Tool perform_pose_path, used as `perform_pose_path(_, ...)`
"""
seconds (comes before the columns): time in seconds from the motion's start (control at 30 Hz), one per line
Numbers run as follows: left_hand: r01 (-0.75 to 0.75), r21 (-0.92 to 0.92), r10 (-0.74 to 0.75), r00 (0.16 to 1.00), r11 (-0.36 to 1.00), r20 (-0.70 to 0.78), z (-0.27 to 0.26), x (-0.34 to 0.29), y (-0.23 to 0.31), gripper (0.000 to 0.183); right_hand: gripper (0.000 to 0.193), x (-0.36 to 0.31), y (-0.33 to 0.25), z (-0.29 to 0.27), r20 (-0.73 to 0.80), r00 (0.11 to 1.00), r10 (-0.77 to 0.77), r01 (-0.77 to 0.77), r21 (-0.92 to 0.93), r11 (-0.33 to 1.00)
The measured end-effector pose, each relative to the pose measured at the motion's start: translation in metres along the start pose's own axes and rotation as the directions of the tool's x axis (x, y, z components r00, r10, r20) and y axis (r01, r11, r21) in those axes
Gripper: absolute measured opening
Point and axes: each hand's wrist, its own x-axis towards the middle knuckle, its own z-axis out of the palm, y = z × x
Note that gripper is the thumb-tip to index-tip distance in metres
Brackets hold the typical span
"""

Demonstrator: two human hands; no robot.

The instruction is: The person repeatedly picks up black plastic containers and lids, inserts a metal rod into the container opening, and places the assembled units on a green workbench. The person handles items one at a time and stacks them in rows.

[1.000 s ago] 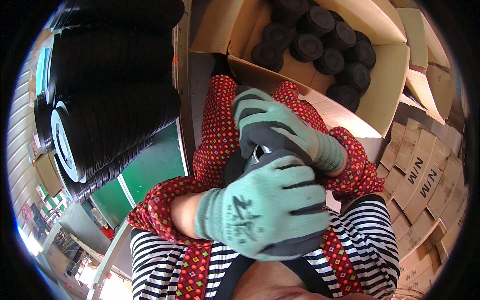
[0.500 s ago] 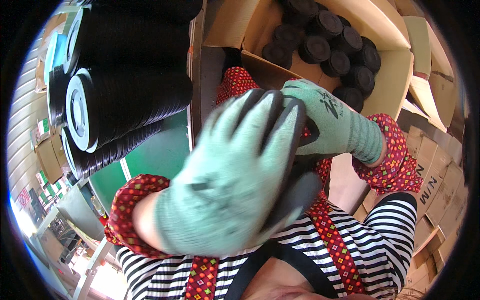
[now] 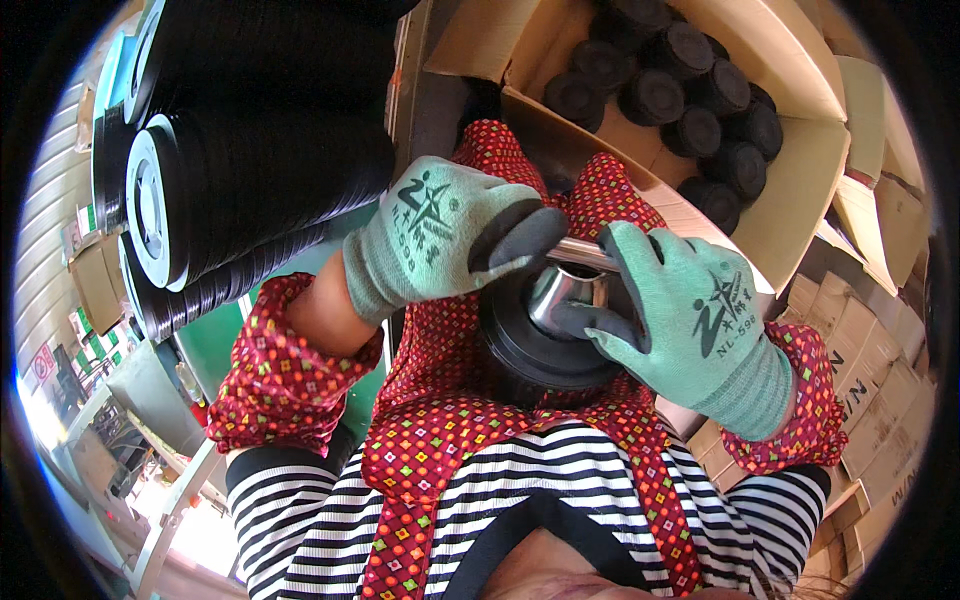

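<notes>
A shiny metal tool [image 3: 562,296], a cylinder with a metal bar across its top, stands over a black round ribbed piece [image 3: 545,362] in front of my lap. My left hand [image 3: 440,228], in a green glove with dark fingertips, closes on the bar's left end. On the other side, my right hand [image 3: 690,325], gloved alike, grips the tool, its fingers at the bar's right end and its thumb against the cylinder. The gloves hide both bar ends. Beneath the black piece is my red patterned apron [image 3: 430,440].
An open cardboard box [image 3: 800,180] ahead to the right holds several black round pieces [image 3: 652,98]. On the left lie long rows of black discs [image 3: 270,190] with a pale end disc [image 3: 150,205]. Flattened brown cartons [image 3: 880,380] are stacked at the right.
Both hands, which overlapped with the left one blurred in front, have moved apart. The left hand went farther away, the right came nearer. The metal tool and black piece now show between them.
</notes>
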Motion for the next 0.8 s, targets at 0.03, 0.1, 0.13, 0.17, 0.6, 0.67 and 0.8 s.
perform_pose_path(0.03, -0.036, -0.021, 0.036, 0.999, 0.999, -0.006, 0.005, 0.001, -0.01, 0.045, 0.06, 0.001, -0.004, -0.002, 0.035, 0.999, 0.031, -0.03, -0.025, 0.999)
perform_pose_path(0.1, -0.091, -0.071, 0.083, 0.991, 0.993, -0.108, 0.015, 0.002, -0.025, 0.045, 0.056, 0.003, -0.014, -0.005, 0.099, 0.99, 0.099, -0.092, -0.076, 0.993)
perform_pose_path(0.13, -0.097, -0.07, 0.089, 0.99, 0.993, -0.109, 0.018, 0.001, -0.029, 0.044, 0.056, 0.006, -0.014, -0.003, 0.015, 0.998, 0.057, -0.054, -0.152, 0.987)
perform_pose_path(0.17, -0.103, -0.07, 0.094, 0.989, 0.992, -0.111, 0.021, -0.001, -0.032, 0.043, 0.056, 0.008, -0.014, 0.001, -0.015, 0.999, 0.035, -0.037, -0.177, 0.984)
perform_pose_path(0.6, 0.353, -0.033, -0.298, 0.732, 0.935, -0.613, 0.03, -0.098, -0.023, 0.032, 0.08, -0.025, 0.0, 0.049, -0.403, 0.911, -0.08, 0.161, 0.171, 0.972)
perform_pose_path(0.67, 0.432, -0.015, -0.33, 0.664, 0.902, -0.67, 0.057, -0.141, -0.04, 0.025, 0.082, -0.027, 0.001, 0.073, -0.374, 0.927, -0.031, 0.165, 0.334, 0.928)
perform_pose_path(0.8, 0.652, -0.006, -0.416, 0.478, 0.758, -0.774, 0.119, -0.2, -0.081, 0.025, 0.071, -0.013, 0.025, 0.103, -0.328, 0.943, 0.054, 0.138, 0.535, 0.833)
